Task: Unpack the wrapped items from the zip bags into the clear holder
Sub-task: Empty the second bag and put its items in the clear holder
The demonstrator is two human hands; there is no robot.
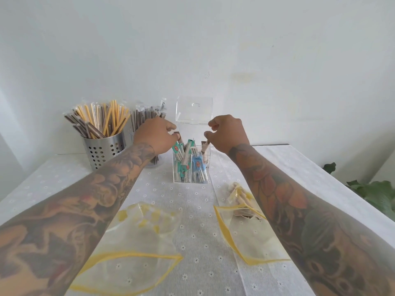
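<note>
A clear holder stands mid-table with its hinged lid tipped up at the back. Teal, blue and brown wrapped items stand in its compartments. My left hand hovers at the holder's upper left, its fingertips touching a brown-tipped wrapped item. At the upper right my right hand has its fingers on a brown wrapped item. A flattened yellow-edged zip bag lies near me on the left. The zip bag on the right still holds brown wrapped items.
A perforated steel cup full of wrapped yellow and brown sticks stands back left, with a clear cup of brown sticks beside it. The table has a white flowered cloth. Green plant leaves reach past the table's right edge.
</note>
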